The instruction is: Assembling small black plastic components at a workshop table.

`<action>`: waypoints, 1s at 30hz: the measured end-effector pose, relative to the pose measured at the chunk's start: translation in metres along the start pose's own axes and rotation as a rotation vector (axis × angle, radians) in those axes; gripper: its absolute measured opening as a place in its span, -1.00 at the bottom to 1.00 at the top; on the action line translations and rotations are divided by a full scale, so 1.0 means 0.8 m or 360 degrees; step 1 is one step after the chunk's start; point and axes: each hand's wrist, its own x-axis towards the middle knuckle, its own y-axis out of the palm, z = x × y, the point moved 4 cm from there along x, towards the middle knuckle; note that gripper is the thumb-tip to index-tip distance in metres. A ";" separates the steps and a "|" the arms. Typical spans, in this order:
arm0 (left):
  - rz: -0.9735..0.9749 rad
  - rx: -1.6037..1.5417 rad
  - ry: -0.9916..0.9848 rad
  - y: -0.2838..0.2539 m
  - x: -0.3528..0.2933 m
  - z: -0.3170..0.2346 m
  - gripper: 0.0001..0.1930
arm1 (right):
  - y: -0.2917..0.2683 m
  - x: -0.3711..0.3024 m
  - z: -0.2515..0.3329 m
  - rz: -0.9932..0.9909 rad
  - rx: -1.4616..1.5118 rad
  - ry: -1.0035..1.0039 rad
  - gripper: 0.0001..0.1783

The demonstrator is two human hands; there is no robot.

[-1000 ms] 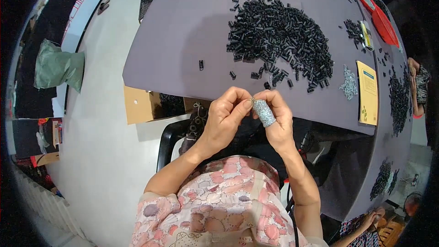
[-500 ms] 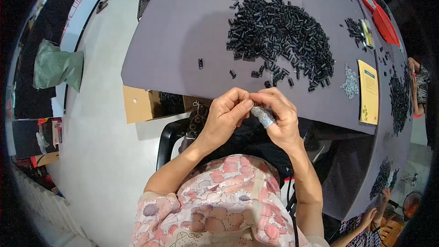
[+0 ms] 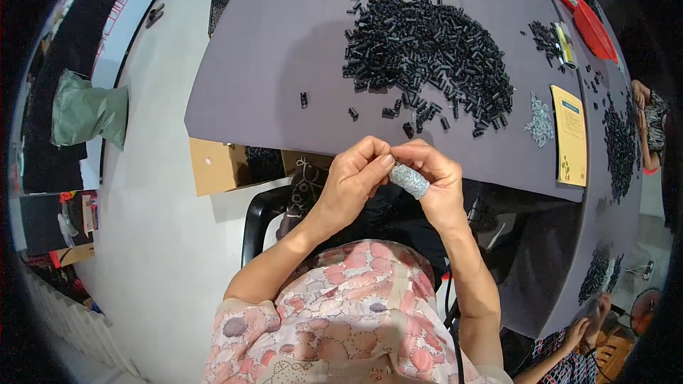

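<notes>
Just off the table's near edge, my left hand (image 3: 357, 173) and my right hand (image 3: 435, 174) meet with their fingertips pinched together. A small dark bit shows between the fingertips, but the fingers mostly hide it and its kind cannot be made out. A silver-grey speckled sleeve (image 3: 409, 181) seems to cover my right thumb. Beyond my hands lies a big heap of small black cylindrical plastic pieces (image 3: 434, 57). Several stray pieces, among them a single black piece (image 3: 304, 100), lie on the cloth nearer to me.
A grey cloth covers the table (image 3: 249, 85). Right of the heap are a pile of small pale clear pieces (image 3: 539, 121), a yellow booklet (image 3: 569, 135) and red baskets (image 3: 594, 28). Another person's hands (image 3: 583, 331) are at the lower right. An open cardboard box (image 3: 211, 167) stands below the table edge.
The whole view has shifted slightly. My hands stay pinched together in nearly the same place, and the silver-grey sleeve is turned a little and shows more fully.
</notes>
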 end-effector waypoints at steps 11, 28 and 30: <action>-0.0071 0.0235 0.0120 0.002 0.000 0.004 -0.78 | -0.005 0.000 -0.002 0.0031 -0.0155 -0.0056 -0.68; -0.0090 0.0143 0.0136 0.000 0.001 0.003 -0.83 | -0.006 -0.002 -0.002 -0.0061 -0.0300 0.0007 -0.67; -0.0075 0.0132 0.0131 -0.001 0.001 0.001 -0.83 | -0.007 -0.002 -0.002 -0.0079 -0.0299 0.0001 -0.66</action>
